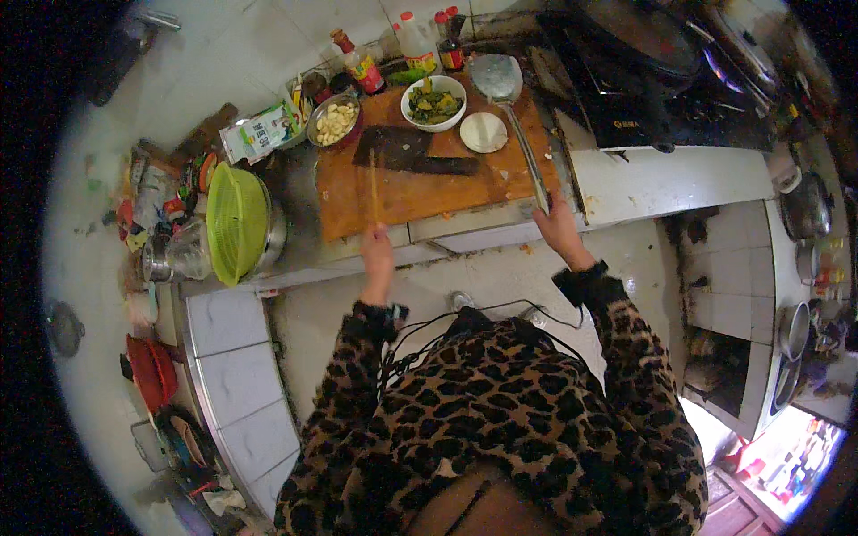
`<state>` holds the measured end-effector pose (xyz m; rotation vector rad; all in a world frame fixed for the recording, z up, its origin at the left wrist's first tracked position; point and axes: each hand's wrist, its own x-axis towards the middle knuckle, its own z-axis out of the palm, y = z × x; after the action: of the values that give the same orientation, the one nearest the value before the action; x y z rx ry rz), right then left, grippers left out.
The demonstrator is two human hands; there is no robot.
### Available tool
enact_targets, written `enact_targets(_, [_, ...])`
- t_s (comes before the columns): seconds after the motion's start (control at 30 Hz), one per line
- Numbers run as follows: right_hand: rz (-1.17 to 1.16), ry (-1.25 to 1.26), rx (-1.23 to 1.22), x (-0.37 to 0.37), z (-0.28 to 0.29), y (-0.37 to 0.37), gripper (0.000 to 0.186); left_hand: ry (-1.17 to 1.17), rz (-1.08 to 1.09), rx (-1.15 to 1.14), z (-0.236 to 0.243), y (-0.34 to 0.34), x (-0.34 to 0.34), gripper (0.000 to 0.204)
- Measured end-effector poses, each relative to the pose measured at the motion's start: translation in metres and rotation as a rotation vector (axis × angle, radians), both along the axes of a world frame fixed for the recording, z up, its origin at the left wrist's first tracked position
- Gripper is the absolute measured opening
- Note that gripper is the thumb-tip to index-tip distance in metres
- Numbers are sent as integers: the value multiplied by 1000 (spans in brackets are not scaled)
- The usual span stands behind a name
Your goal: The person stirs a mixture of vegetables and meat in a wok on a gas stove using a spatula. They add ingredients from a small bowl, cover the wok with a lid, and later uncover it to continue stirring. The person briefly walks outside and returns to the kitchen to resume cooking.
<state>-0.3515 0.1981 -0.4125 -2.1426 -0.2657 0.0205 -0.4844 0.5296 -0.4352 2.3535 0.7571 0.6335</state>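
Note:
My left hand point(377, 259) is closed round the lower end of a pair of chopsticks point(374, 192), which point away over the wooden cutting board point(344, 201). The long handle of a metal spatula point(497, 79) is gripped in my right hand point(561, 234); its broad blade lies at the board's far right corner. Between them, a dark cleaver point(393, 147) lies flat on the board. Beyond it stands a white bowl point(456, 119) of cooked greens with yellowish pieces, and a small white round dish point(483, 132) sits to its right.
A metal bowl of peeled garlic cloves point(336, 121) stands left of the board. Sauce bottles point(365, 71) line the wall. Further left is a green plastic colander point(234, 223). At the far right, a dark wok point(639, 45) rests on a black stove point(688, 125).

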Motion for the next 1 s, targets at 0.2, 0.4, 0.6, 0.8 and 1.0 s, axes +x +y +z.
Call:
enact_targets(0.2, [116,133,58,-71,69,-63,28,497,-68,297,-81,113,60,32])
enact_targets(0.4, [107,168,-10,-103,107,-97,26,-219,77,278,43,-15,92,33])
enact_targets(0.6, [65,205,-66,-124,117,-121,24,-479,-528,263,170,-174,93,19])
enact_targets(0.8, [143,-10,-133,-136,127,-131,28,-376,-559,522,179,-187,93,17])
enact_targets(1.0, [117,42,-110,-139,129,-124,29,-483,-614,302,190,-174,89,8])
